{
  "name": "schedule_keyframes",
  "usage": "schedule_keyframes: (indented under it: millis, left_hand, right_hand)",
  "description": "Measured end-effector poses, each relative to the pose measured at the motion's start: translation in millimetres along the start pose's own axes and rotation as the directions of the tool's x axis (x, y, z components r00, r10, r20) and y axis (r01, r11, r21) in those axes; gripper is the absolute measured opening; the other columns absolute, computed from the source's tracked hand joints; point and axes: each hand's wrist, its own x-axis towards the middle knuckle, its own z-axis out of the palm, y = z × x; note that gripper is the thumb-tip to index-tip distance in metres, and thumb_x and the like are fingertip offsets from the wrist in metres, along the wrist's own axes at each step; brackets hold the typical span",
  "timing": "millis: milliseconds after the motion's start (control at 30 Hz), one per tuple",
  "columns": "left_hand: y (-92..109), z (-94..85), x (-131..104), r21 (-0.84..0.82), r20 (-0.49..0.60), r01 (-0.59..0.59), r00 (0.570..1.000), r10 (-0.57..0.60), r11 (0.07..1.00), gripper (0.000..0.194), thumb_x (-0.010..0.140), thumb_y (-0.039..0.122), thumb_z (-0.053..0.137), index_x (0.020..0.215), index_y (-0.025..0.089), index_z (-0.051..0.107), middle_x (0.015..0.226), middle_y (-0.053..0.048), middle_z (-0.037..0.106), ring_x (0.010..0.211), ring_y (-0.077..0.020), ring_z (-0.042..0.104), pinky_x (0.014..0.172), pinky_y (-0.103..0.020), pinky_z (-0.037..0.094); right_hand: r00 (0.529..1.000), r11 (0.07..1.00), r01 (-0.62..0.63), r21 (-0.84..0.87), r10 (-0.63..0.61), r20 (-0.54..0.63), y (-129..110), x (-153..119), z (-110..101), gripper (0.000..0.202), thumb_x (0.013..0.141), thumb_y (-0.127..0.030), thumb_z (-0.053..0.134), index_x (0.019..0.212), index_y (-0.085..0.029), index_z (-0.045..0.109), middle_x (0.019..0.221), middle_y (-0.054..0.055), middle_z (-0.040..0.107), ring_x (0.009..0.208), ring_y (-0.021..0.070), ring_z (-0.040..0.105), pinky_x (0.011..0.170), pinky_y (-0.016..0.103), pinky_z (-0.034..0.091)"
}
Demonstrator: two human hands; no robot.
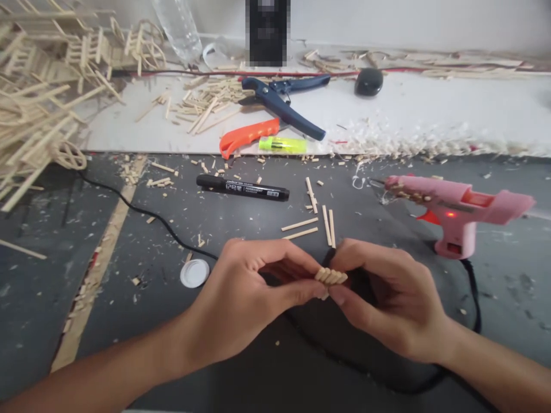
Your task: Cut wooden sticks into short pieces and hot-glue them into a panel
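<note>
Between the fingertips of both hands is a small bundle of wooden sticks (331,276), several of them side by side, their cut ends facing me. My left hand (262,281) pinches the bundle from the left with thumb and fingers. From the other side, the thumb and fingers of my right hand (387,298) are closed on it too. How far the sticks reach behind the fingers is hidden. Just beyond the hands, loose short sticks (301,224) lie on the dark table (142,310).
A pink glue gun (456,209) with its red light on rests at right, its black cord (473,292) running under my hands. Farther back are a black marker (243,188), a yellow highlighter (282,144), blue cutters (284,106) and an orange-handled tool (247,135). Stick structures (38,115) crowd the left.
</note>
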Motion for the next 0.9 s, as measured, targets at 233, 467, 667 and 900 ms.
schedule_keyframes:
  millis: [233,467,667,900]
  left_hand:
    - [1.6,-0.1,0.6,0.022,-0.035,-0.022,0.999,0.022,1.0,0.008,0.08,0.019,0.081,0.084,0.026,0.079,0.08,0.006,0.078,0.071,-0.0088,0.07,0.065,-0.014,0.051]
    - [3.5,-2.8,1.7,-0.136,0.017,0.066,0.998,-0.064,0.989,0.015,0.078,0.011,0.08,0.084,0.024,0.077,0.078,0.007,0.076,0.071,-0.0071,0.068,0.065,-0.013,0.05]
    - [4.6,-2.4,5.7,-0.169,0.02,0.072,0.997,-0.07,0.983,0.011,0.082,0.023,0.079,0.087,0.019,0.07,0.08,0.005,0.07,0.072,-0.006,0.062,0.066,-0.013,0.049]
    - [3.7,-2.6,7.5,-0.321,-0.022,0.056,0.998,-0.067,0.945,0.023,0.087,0.028,0.074,0.103,0.017,0.064,0.077,0.004,0.06,0.067,-0.0047,0.055,0.062,-0.012,0.048]
  right_hand:
    - [0.999,0.999,-0.03,-0.015,0.029,-0.013,0.5,-4.8,1.3,0.01,0.087,-0.018,0.064,0.084,-0.023,0.057,0.067,-0.003,0.059,0.055,0.0094,0.05,0.05,0.025,0.04]
    - [0.995,0.993,-0.095,0.068,0.095,0.009,3.8,-2.9,-0.2,0.008,0.091,-0.023,0.064,0.084,-0.022,0.06,0.069,-0.001,0.062,0.059,0.0108,0.052,0.052,0.026,0.042]
    - [0.996,0.994,-0.084,-0.075,0.084,-0.011,-8.1,5.2,-1.6,0.007,0.092,-0.026,0.063,0.085,-0.023,0.06,0.064,-0.004,0.057,0.055,0.0099,0.049,0.049,0.024,0.041]
    - [0.876,0.887,-0.139,-0.44,0.317,0.363,-27.9,-28.4,-62.8,0.017,0.09,-0.049,0.059,0.086,-0.035,0.066,0.06,-0.002,0.062,0.047,0.0173,0.055,0.042,0.031,0.04]
